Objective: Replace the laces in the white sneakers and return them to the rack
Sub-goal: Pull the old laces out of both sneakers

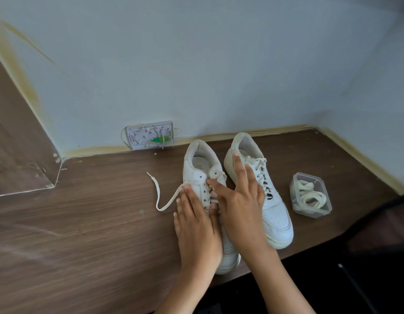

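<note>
From the head view, we press our flat left hand [194,225] on the left sneaker [204,175] on the worktop [83,223]; our right hand [239,200], fingers spread, holds nothing. The limp old lace [161,200] should pull out by its stiff tip.

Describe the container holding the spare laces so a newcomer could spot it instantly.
Start at the two white sneakers on the brown wood-grain surface by the pale wall. Just right of the right-hand sneaker sits a small clear plastic tub, lidless, with cream laces coiled inside: the only see-through thing there.
</note>
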Demonstrator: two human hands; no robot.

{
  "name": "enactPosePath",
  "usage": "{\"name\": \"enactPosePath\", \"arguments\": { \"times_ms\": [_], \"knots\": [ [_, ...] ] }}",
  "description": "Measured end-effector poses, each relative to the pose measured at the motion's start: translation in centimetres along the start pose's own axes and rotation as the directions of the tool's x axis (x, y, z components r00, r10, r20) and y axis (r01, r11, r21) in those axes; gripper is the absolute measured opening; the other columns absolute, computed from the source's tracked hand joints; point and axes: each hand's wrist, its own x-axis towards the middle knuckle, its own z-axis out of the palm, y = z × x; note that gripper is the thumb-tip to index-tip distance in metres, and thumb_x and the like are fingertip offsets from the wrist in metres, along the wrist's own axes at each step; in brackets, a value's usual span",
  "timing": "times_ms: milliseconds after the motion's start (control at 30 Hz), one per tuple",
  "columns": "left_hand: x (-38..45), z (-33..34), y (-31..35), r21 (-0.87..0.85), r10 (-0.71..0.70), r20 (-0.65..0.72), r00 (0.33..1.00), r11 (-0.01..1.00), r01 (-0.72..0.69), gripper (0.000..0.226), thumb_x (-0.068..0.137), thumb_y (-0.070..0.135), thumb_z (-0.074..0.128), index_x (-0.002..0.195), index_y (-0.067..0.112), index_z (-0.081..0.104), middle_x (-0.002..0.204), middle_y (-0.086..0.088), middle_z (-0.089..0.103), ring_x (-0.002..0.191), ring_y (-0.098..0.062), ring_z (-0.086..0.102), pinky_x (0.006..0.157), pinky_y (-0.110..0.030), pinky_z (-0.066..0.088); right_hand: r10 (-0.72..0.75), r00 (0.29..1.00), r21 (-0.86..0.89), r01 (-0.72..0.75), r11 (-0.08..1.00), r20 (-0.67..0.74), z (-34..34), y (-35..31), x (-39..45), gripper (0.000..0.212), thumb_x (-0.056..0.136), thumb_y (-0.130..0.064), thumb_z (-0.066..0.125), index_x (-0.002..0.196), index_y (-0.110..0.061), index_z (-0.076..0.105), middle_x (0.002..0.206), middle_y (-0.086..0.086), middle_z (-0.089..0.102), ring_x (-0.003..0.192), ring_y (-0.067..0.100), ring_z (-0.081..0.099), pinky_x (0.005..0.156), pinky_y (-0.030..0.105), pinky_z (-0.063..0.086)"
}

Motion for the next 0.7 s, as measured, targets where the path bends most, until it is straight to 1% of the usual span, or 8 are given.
{"name": "enactPosePath", "arguments": {
  "times_ms": [167,233,300,367,433,500,633,700],
  "knots": [
    [0.2,0.0,-0.2,0.031,0.022,0.002,1.0,0.999,-0.022,0.091,0.084,0.066,-0.014,0.156,0.01,-0.005,0.165,-0.007,0.002,0.151,-0.023,0.009,0.121,-0.041,0.013,0.047,0.977,-0.127,-0.021,0.992,0.209,-0.6,-0.9,0.0,0.05,0.101,-0.03,0.043,0.146,-0.047,0.032,0.157,-0.004,-0.034,0.146,0.033,-0.023,0.117,0.055,-0.005],
    [0.1,0.1,-0.4,0.055,0.045,-0.033,0.998,0.998,-0.043,0.091,0.089,0.065,-0.016,0.156,0.007,0.006,0.164,-0.011,0.013,0.149,-0.028,0.02,0.118,-0.045,0.02,0.074,0.973,-0.019,-0.072,0.997,0.221,-0.8,-1.2,0.7,0.04,0.101,-0.032,0.045,0.14,-0.041,0.045,0.161,-0.003,-0.02,0.147,0.028,-0.02,0.117,0.052,-0.005],
    [0.0,0.3,-0.5,0.076,0.061,-0.044,0.997,0.995,-0.057,0.08,0.096,0.056,-0.004,0.155,0.005,0.011,0.162,-0.012,0.019,0.147,-0.031,0.026,0.115,-0.049,0.026,0.098,0.983,0.199,-0.128,0.972,0.156,-0.9,-1.1,1.6,0.024,0.094,-0.029,0.061,0.118,-0.029,0.066,0.161,-0.003,0.008,0.148,0.022,-0.007,0.119,0.051,0.004],
    [0.0,0.3,-0.5,0.091,0.06,-0.032,0.998,0.994,-0.057,0.077,0.097,0.053,-0.003,0.155,0.005,0.012,0.162,-0.012,0.02,0.147,-0.031,0.027,0.114,-0.051,0.028,0.132,0.988,0.347,-0.153,0.925,0.083,-0.9,-0.9,2.0,0.011,0.083,-0.024,0.075,0.095,-0.025,0.073,0.148,-0.01,0.029,0.142,0.012,0.008,0.116,0.043,0.014],
    [0.0,0.0,-0.4,0.085,0.048,-0.031,0.998,0.995,-0.045,0.08,0.096,0.056,-0.006,0.156,0.006,0.011,0.162,-0.011,0.019,0.147,-0.03,0.025,0.114,-0.051,0.028,0.165,0.985,0.447,-0.168,0.879,0.047,-1.1,-1.0,2.1,0.011,0.078,-0.022,0.08,0.08,-0.03,0.072,0.135,-0.016,0.036,0.129,0.003,0.017,0.11,0.032,0.02],
    [-0.1,-0.2,-0.2,0.074,0.025,-0.004,1.0,0.997,-0.025,0.08,0.091,0.057,-0.003,0.157,0.01,0.002,0.164,-0.006,0.01,0.151,-0.026,0.015,0.118,-0.048,0.02,0.207,0.978,0.514,-0.188,0.837,0.019,-1.5,-0.7,2.0,0.022,0.079,-0.021,0.079,0.072,-0.039,0.068,0.129,-0.016,0.042,0.127,0.005,0.024,0.107,0.028,0.023],
    [-0.2,-0.4,0.1,0.035,0.001,0.013,1.0,0.999,-0.002,0.084,0.084,0.058,-0.007,0.156,0.015,-0.006,0.165,-0.001,-0.001,0.152,-0.02,0.002,0.121,-0.044,0.01,0.328,0.941,0.695,-0.293,0.657,0.087,-2.0,0.4,1.7,0.025,0.085,-0.024,0.073,0.07,-0.044,0.068,0.123,-0.013,0.044,0.129,0.013,0.036,0.113,0.044,0.029],
    [-0.2,-0.5,0.1,0.034,-0.006,0.028,1.0,0.999,0.005,0.086,0.082,0.058,-0.009,0.156,0.015,-0.008,0.165,-0.001,-0.003,0.152,-0.021,0.0,0.121,-0.043,0.007,0.3,0.952,0.685,-0.256,0.682,0.057,-1.9,0.1,1.3,0.018,0.088,-0.026,0.07,0.08,-0.042,0.066,0.126,-0.013,0.041,0.127,0.006,0.032,0.113,0.043,0.028]
  ]
}}
